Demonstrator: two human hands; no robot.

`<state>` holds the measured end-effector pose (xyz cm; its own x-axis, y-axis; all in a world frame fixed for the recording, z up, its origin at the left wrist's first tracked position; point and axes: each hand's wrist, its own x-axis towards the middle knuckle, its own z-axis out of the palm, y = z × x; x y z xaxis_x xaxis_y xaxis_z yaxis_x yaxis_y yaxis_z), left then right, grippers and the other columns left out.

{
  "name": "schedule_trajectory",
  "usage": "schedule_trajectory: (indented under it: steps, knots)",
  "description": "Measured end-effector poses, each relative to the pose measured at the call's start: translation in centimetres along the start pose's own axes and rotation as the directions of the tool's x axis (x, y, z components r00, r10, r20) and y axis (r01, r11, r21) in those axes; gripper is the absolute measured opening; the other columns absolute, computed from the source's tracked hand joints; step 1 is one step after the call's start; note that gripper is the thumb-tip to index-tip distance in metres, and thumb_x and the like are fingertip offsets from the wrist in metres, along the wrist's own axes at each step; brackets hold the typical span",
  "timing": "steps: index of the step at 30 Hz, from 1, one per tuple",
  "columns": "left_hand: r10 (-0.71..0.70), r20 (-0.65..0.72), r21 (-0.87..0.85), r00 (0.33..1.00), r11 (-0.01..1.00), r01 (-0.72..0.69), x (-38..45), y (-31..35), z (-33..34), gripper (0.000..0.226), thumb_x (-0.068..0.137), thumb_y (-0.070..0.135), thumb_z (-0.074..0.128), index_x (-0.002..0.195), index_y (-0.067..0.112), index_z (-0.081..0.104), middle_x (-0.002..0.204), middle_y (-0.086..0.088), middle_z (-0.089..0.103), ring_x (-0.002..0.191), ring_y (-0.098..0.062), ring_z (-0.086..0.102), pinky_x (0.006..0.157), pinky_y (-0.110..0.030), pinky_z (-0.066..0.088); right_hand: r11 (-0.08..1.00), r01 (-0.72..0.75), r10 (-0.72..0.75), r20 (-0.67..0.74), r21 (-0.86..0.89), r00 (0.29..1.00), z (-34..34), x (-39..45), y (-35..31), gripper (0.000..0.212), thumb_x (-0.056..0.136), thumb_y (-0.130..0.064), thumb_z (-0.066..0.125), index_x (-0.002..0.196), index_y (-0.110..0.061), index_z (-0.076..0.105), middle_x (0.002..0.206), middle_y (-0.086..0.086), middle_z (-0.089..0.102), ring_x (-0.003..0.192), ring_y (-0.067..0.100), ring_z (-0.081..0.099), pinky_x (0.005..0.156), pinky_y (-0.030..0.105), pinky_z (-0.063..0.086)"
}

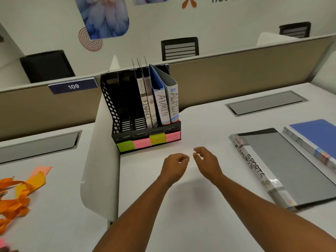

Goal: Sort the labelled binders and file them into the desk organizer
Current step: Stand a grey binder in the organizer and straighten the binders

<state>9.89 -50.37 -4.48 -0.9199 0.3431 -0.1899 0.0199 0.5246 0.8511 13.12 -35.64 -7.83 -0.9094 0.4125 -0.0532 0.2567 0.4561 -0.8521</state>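
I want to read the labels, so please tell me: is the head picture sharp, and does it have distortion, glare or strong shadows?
Head view: wide-angle bending curves the partition and desk edges; lighting is soft and even, with only a faint shadow under the right hand; the ADMIN binders and SPORTS binder read clearly; the sticky notes on the organizer are mostly too faint to read; no strong glare.

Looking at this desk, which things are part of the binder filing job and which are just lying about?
Job: desk organizer; FINANCE binders; ADMIN binders; SPORTS binder; blue binder; slot sticky notes.

Lying about: orange lanyards; loose paper slips; 109 sign.
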Motion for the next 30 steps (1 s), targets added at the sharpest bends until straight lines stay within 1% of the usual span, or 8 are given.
schedule_trajectory:
  steps: [4, 8, 11, 17, 20, 22, 26, 30]
  knots:
    - [-0.015, 0.065, -0.113, 0.998, 0.993, 0.022, -1.3, 0.0, 0.4, 0.022, 0.096, 0.017, 0.052, 0.104, 0.015, 0.073, 0.105, 0.003, 0.072, 0.088, -0.013, 0.071, 0.077, -0.026, 0.055, 0.999, -0.04, 0.04, -0.046, -0.015, 0.998, -1.2, -2.9, 0.8, 0.032, 0.1, -0.024, 0.054, 0.13, -0.016, 0.058, 0.131, -0.001, 0.062, 0.122, 0.016, 0.055, 0.102, 0.029, 0.043]
    - [-0.029, 0.098, -0.181, 0.995, 0.982, 0.046, -1.3, 0.3, 1.5, 0.021, 0.095, 0.016, 0.053, 0.101, 0.015, 0.073, 0.101, 0.002, 0.073, 0.087, -0.015, 0.071, 0.079, -0.031, 0.055, 0.998, -0.059, 0.055, -0.101, -0.035, 0.993, -2.9, -5.3, 1.6, 0.031, 0.098, -0.023, 0.055, 0.128, -0.018, 0.059, 0.128, -0.003, 0.062, 0.121, 0.014, 0.055, 0.099, 0.027, 0.043]
    - [-0.045, 0.123, -0.243, 0.991, 0.967, 0.074, -1.6, 0.9, 2.6, 0.022, 0.096, 0.016, 0.052, 0.106, 0.014, 0.071, 0.103, 0.0, 0.073, 0.087, -0.016, 0.071, 0.075, -0.028, 0.055, 0.995, -0.067, 0.056, -0.149, -0.068, 0.987, -4.5, -6.5, 2.3, 0.03, 0.098, -0.022, 0.055, 0.127, -0.018, 0.06, 0.127, -0.002, 0.062, 0.118, 0.014, 0.056, 0.095, 0.024, 0.041]
    - [-0.067, 0.331, -0.194, 0.941, 0.971, 0.138, -1.8, 2.8, 5.1, 0.029, 0.097, 0.024, 0.055, 0.126, 0.018, 0.057, 0.11, -0.002, 0.07, 0.095, -0.021, 0.069, 0.08, -0.031, 0.056, 0.986, -0.12, 0.092, -0.227, -0.112, 0.97, -7.3, -7.0, 5.0, 0.032, 0.095, -0.024, 0.059, 0.127, -0.022, 0.059, 0.129, -0.002, 0.061, 0.117, 0.016, 0.056, 0.098, 0.03, 0.045]
    - [-0.073, 0.397, -0.152, 0.915, 0.978, 0.143, -1.6, 3.6, 6.8, 0.034, 0.096, 0.027, 0.057, 0.129, 0.018, 0.055, 0.112, -0.003, 0.069, 0.097, -0.022, 0.069, 0.082, -0.032, 0.055, 0.974, -0.142, 0.079, -0.316, -0.179, 0.945, -8.8, -6.9, 6.8, 0.036, 0.09, -0.02, 0.065, 0.125, -0.018, 0.061, 0.131, 0.004, 0.06, 0.122, 0.024, 0.054, 0.103, 0.037, 0.042]
    - [-0.073, 0.411, -0.142, 0.909, 0.979, 0.143, -1.6, 3.7, 7.6, 0.036, 0.095, 0.027, 0.058, 0.13, 0.017, 0.056, 0.112, -0.002, 0.069, 0.095, -0.021, 0.069, 0.084, -0.033, 0.055, 0.943, -0.21, 0.103, -0.375, -0.258, 0.921, -9.6, -6.8, 7.6, 0.044, 0.087, -0.022, 0.067, 0.13, -0.017, 0.057, 0.138, 0.008, 0.054, 0.126, 0.03, 0.048, 0.105, 0.045, 0.042]
    - [-0.094, 0.403, -0.144, 0.91, 0.976, 0.165, -1.4, 4.8, 10.2, 0.036, 0.095, 0.025, 0.057, 0.129, 0.016, 0.056, 0.113, -0.003, 0.069, 0.091, -0.02, 0.067, 0.087, -0.035, 0.055, 0.824, -0.356, 0.208, -0.35, -0.441, 0.913, -12.5, -5.7, 9.7, 0.066, 0.088, -0.032, 0.066, 0.146, -0.02, 0.037, 0.157, 0.013, 0.023, 0.144, 0.035, 0.02, 0.11, 0.055, 0.031]
    - [-0.103, 0.368, -0.131, 0.924, 0.978, 0.161, -1.2, 6.7, 13.0, 0.036, 0.094, 0.025, 0.058, 0.129, 0.017, 0.056, 0.113, -0.003, 0.069, 0.092, -0.019, 0.068, 0.086, -0.034, 0.055, 0.77, -0.369, 0.279, -0.247, -0.521, 0.928, -15.2, -4.0, 11.9, 0.077, 0.087, -0.04, 0.066, 0.15, -0.021, 0.026, 0.161, 0.014, 0.013, 0.146, 0.037, 0.015, 0.112, 0.058, 0.031]
